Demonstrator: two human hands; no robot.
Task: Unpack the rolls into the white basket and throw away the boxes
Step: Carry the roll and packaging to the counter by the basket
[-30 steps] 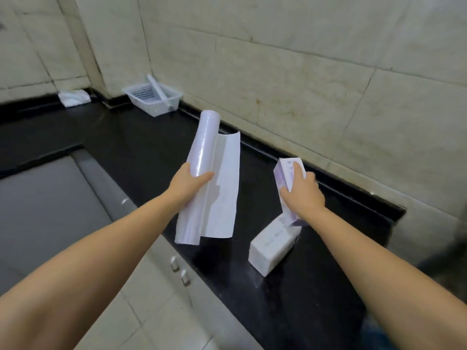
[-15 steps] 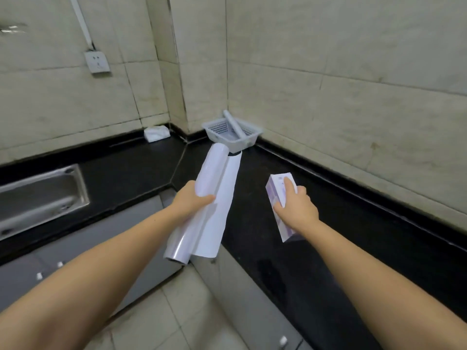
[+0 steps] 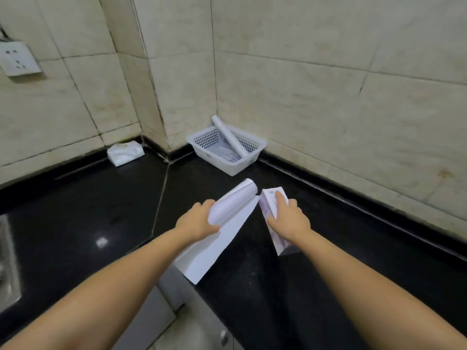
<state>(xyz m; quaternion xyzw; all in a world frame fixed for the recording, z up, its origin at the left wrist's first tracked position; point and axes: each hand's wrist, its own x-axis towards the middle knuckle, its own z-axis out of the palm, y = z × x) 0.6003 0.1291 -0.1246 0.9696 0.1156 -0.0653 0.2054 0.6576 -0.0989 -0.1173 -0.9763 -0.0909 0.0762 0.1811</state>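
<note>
My left hand point(image 3: 195, 221) grips a pale lilac roll point(image 3: 235, 200) with a loose white sheet point(image 3: 214, 248) hanging from it. The roll points toward the white basket point(image 3: 222, 160), which sits in the corner of the black counter point(image 3: 88, 223). Another roll point(image 3: 228, 136) leans slanted inside that basket. My right hand point(image 3: 288, 218) holds a long white and purple box point(image 3: 271, 215), just right of the roll's tip. Both hands hover above the counter, short of the basket.
A folded white cloth point(image 3: 125, 152) lies on the counter by the left wall. A steel sink edge point(image 3: 7, 261) shows at far left. A wall socket point(image 3: 17, 59) is on the tiled wall. Cabinet fronts point(image 3: 161, 319) and floor lie below.
The view has turned toward the corner and the basket is now much closer. Both hands have carried the roll and the box toward it; the second box on the counter is out of view.
</note>
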